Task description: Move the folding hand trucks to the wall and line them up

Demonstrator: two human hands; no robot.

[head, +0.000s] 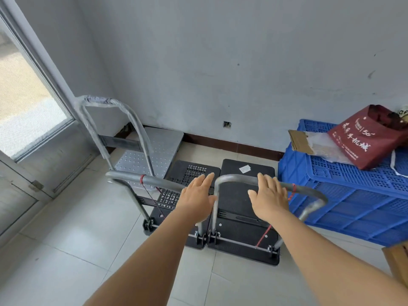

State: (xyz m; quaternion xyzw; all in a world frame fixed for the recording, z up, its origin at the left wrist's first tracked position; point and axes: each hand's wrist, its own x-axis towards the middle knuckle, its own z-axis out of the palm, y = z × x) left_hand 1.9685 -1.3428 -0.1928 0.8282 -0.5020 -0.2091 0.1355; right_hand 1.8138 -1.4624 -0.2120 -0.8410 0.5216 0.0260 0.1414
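Left hand (198,193), black trucks (240,217), bag (362,142) reading "5G"

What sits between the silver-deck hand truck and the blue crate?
In the head view, two black-deck hand trucks stand side by side between the silver-deck hand truck and the blue crate: left one, right one.

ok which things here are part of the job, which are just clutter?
Job: silver truck, left black truck, right black truck, wall, left hand, right hand.
Clutter: blue crate, red bag, cardboard, door.
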